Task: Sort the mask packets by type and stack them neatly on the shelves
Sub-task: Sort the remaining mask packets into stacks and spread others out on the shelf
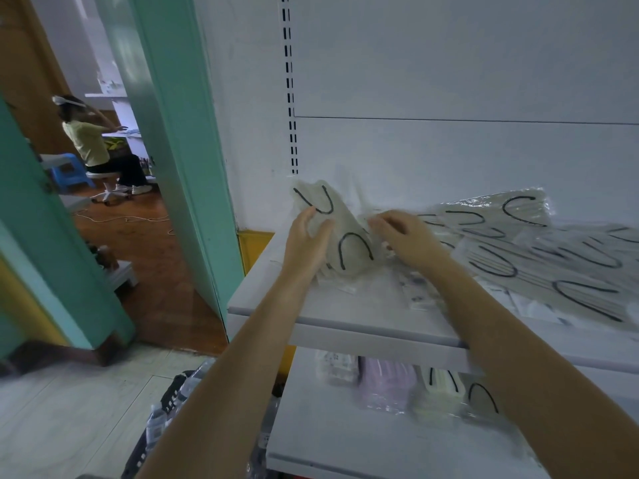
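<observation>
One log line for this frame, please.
stage: sorting | left hand: holds cream mask packets | right hand: pinches same packets | loose packets: scattered on upper shelf

Left grip (306, 242) cupped, thumb raised; right grip (404, 236) curled, blurred, just beside it.

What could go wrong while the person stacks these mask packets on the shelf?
The bundle held between the left hand and the right hand may fan out and slip, since its wrappers look glossy. The loose heap reaches the front edge of the upper shelf beside the right forearm, so a sweep could push packets off.
</observation>
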{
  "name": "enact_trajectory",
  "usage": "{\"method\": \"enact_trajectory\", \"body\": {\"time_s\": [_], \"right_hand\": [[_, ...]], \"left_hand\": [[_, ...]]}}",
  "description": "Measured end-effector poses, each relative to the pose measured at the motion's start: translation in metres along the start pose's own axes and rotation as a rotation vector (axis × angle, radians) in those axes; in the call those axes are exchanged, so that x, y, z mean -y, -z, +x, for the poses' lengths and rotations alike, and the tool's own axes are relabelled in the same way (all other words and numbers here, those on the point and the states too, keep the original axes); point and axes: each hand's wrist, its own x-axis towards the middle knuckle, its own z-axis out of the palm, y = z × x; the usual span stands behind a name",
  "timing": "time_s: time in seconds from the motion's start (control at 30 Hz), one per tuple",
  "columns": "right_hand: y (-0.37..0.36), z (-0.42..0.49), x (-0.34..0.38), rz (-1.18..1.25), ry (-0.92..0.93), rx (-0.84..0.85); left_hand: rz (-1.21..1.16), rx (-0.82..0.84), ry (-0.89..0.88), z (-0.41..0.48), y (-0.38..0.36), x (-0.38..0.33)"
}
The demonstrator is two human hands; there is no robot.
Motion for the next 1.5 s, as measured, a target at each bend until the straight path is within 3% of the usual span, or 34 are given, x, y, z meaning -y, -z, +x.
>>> {"method": "enact_trajectory", "body": {"time_s": [0.07, 0.1, 0.17, 0.23, 0.3, 0.37, 0.47, 0.6, 0.67, 0.77, 0.83, 0.97, 1.07, 1.13, 1.33, 1.4, 1.5], "right_hand": [[-0.008, -0.003, 0.0, 0.032, 0.024, 0.213], [-0.01, -0.004, -0.002, 0.045, 0.023, 0.223], [-0.007, -0.001, -0.007, -0.016, 0.002, 0.061], [0.001, 0.005, -0.015, -0.309, -0.1, -0.069], [0.007, 0.005, -0.021, -0.637, -0.248, 0.052], [0.007, 0.003, -0.022, -0.749, -0.277, 0.088], [0.007, 0.004, -0.022, -0.688, -0.272, -0.05], [0.007, 0.002, -0.016, -0.294, -0.112, -0.305], [0.006, -0.001, -0.006, -0.082, 0.011, -0.237], [-0.003, -0.003, 0.003, 0.109, 0.068, 0.071], [-0.007, 0.0, -0.002, 0.1, 0.045, 0.135], [0.001, 0.007, -0.019, -0.224, -0.075, -0.035], [0.001, 0.007, -0.023, -0.557, -0.21, 0.129], [-0.002, 0.009, -0.024, -0.663, -0.209, 0.15], [-0.001, 0.013, -0.028, -0.669, -0.173, 0.109], [-0.001, 0.013, -0.029, -0.69, -0.164, 0.156], [0.0, 0.013, -0.03, -0.614, -0.118, 0.096]], "left_hand": [[0.01, 0.02, -0.004, 0.0, -0.001, 0.001], [0.004, 0.017, -0.012, 0.0, -0.002, 0.001], [-0.012, 0.009, -0.037, 0.001, 0.0, 0.004], [-0.042, -0.009, -0.033, 0.001, 0.001, 0.006], [-0.058, -0.028, -0.051, 0.0, 0.002, 0.006], [-0.052, -0.029, -0.063, 0.003, 0.002, 0.008], [-0.003, -0.046, -0.01, 0.003, 0.001, 0.007], [-0.013, -0.023, 0.01, 0.004, 0.001, 0.007], [-0.014, 0.022, -0.003, 0.002, -0.001, 0.003], [-0.024, 0.066, -0.035, 0.001, -0.002, 0.002], [-0.038, 0.06, -0.059, 0.001, -0.002, 0.003], [-0.044, -0.009, -0.048, 0.004, 0.002, 0.006], [-0.105, -0.051, -0.078, 0.002, 0.004, 0.005], [-0.112, -0.1, -0.123, 0.003, 0.005, 0.007], [-0.071, -0.246, -0.107, 0.004, 0.006, 0.009], [-0.074, -0.265, -0.091, 0.004, 0.007, 0.008], [-0.069, -0.267, -0.073, 0.005, 0.007, 0.008]]}}
